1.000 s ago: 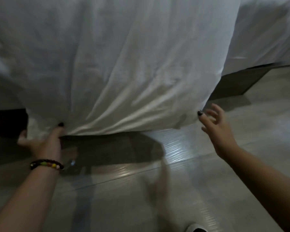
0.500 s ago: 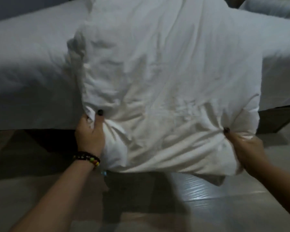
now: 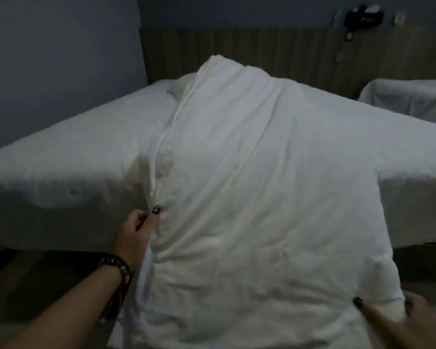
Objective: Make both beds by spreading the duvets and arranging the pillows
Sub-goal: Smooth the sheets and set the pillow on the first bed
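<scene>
- The duvet (image 3: 249, 197) is held bunched and raised over the foot of the near bed (image 3: 61, 159), its far end draped onto the mattress.
- Its left edge is pinched by the left hand (image 3: 136, 233), thumb and fingers curled into the fabric.
- Its lower right corner is gripped by the right hand (image 3: 388, 321), thumb on top.
- Both grips are best kept firm while the fold is flicked forward toward the headboard (image 3: 262, 51).
- The corners should then be drawn apart so the cover is laid flat and square.
- A second bed (image 3: 408, 96) is seen at right.
</scene>
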Motion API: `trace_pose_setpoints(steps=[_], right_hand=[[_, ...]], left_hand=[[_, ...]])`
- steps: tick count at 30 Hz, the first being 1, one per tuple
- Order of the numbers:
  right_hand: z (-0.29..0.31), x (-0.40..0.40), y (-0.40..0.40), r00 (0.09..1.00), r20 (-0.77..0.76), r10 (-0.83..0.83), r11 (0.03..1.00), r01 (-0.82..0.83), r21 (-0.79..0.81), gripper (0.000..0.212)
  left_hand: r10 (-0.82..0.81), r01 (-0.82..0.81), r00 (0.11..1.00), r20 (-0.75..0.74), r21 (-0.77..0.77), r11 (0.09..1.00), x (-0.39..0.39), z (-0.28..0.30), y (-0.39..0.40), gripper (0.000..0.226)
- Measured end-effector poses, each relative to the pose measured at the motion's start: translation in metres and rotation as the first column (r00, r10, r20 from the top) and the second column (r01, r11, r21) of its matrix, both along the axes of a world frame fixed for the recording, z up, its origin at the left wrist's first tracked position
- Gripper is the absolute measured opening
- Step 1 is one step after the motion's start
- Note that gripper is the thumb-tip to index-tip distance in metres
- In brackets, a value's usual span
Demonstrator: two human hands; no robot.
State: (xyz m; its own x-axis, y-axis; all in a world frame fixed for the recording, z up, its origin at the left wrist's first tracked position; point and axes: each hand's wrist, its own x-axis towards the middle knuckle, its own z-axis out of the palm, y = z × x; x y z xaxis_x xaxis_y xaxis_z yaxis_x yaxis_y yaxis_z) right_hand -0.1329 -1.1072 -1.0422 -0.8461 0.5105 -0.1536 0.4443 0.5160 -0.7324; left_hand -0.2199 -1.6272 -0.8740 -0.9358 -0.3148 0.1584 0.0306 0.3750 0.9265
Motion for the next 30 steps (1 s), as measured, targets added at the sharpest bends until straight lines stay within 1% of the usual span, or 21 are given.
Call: trace_pose_setpoints(steps=[1,2,3,4,5,6,8,9,11,12,13,15,16,18,19,20,22,23,24,27,30], right_hand=[[0.048,0.010,-0.038,0.999,-0.035,0.018,1.000,-0.017,0.016,0.092],[0.100,0.014,-0.071,0.994,-0.107,0.002,0.989,0.014,0.147,0.089],[0.142,0.008,-0.101,0.952,-0.306,-0.023,0.966,0.100,0.238,0.089],[0.169,-0.004,-0.121,0.900,-0.433,0.053,0.941,0.100,0.323,0.090],[0.193,-0.013,-0.137,0.828,-0.522,0.206,0.898,0.052,0.436,0.088],[0.223,-0.024,-0.157,0.754,-0.565,0.335,0.853,0.013,0.522,0.082],[0.248,-0.068,-0.177,0.706,-0.527,0.473,0.787,-0.069,0.613,0.069],[0.265,-0.088,-0.188,0.718,-0.465,0.518,0.739,-0.102,0.666,0.070],[0.280,-0.127,-0.189,0.812,-0.216,0.542,0.607,-0.201,0.769,0.080],[0.280,-0.140,-0.184,0.855,-0.093,0.511,0.560,-0.249,0.790,0.087],[0.275,-0.148,-0.176,0.874,-0.032,0.485,0.546,-0.274,0.792,0.093],[0.265,-0.154,-0.164,0.880,-0.007,0.475,0.543,-0.287,0.789,0.101],[0.264,-0.157,-0.159,0.881,-0.007,0.473,0.539,-0.283,0.793,0.103],[0.273,-0.170,-0.150,0.877,-0.006,0.480,0.534,-0.287,0.795,0.106],[0.279,-0.179,-0.146,0.872,-0.008,0.489,0.538,-0.295,0.790,0.106],[0.283,-0.191,-0.142,0.860,-0.026,0.509,0.545,-0.299,0.783,0.104],[0.286,-0.214,-0.133,0.843,-0.050,0.536,0.553,-0.306,0.775,0.099],[0.285,-0.226,-0.127,0.837,-0.041,0.546,0.543,-0.317,0.777,0.097],[0.284,-0.237,-0.120,0.836,-0.029,0.548,0.539,-0.327,0.776,0.096],[0.282,-0.257,-0.102,0.834,0.009,0.552,0.545,-0.369,0.753,0.093],[0.280,-0.258,-0.100,0.829,0.010,0.560,0.580,-0.400,0.709,0.090]], left_hand=[[-0.022,0.022,1.000,-0.001,0.012,1.000,-0.014,0.019,0.007,0.051],[-0.040,0.041,0.999,-0.023,0.012,0.999,-0.030,0.033,0.013,0.054],[-0.046,0.046,0.997,-0.056,0.001,0.999,-0.044,0.048,0.021,0.063],[-0.042,0.040,0.995,-0.086,-0.015,0.999,-0.057,0.065,0.030,0.072],[-0.027,0.025,0.994,-0.108,-0.023,0.999,-0.071,0.081,0.038,0.071],[-0.012,0.009,0.994,-0.109,-0.029,1.000,-0.083,0.098,0.047,0.064],[0.026,-0.033,0.990,-0.138,-0.048,0.998,-0.101,0.124,0.056,0.048],[0.076,-0.089,0.982,-0.175,-0.069,0.994,-0.105,0.133,0.052,0.044],[0.201,-0.228,0.958,-0.206,-0.116,0.967,-0.109,0.135,0.026,0.042],[0.232,-0.262,0.958,-0.171,-0.184,0.947,-0.110,0.127,0.012,0.039],[0.248,-0.267,0.963,-0.101,-0.267,0.926,-0.109,0.119,0.002,0.037],[0.253,-0.231,0.967,-0.007,-0.434,0.871,-0.114,0.113,0.002,0.034],[0.248,-0.233,0.968,-0.036,-0.489,0.841,-0.119,0.118,0.010,0.035],[0.172,-0.258,0.965,-0.200,-0.576,0.776,-0.136,0.134,0.034,0.054],[0.078,-0.237,0.959,-0.271,-0.624,0.745,-0.144,0.144,0.049,0.064],[-0.043,-0.176,0.959,-0.281,-0.704,0.688,-0.154,0.150,0.065,0.069],[-0.208,-0.011,0.969,-0.135,-0.861,0.509,-0.173,0.140,0.092,0.071],[-0.224,0.067,0.974,-0.036,-0.899,0.433,-0.182,0.128,0.100,0.075],[-0.216,0.107,0.976,0.020,-0.909,0.403,-0.189,0.116,0.103,0.081],[-0.197,0.136,0.979,0.057,-0.899,0.417,-0.203,0.098,0.104,0.091],[-0.189,0.157,0.978,0.086,-0.903,0.401,-0.202,0.101,0.104,0.079]])
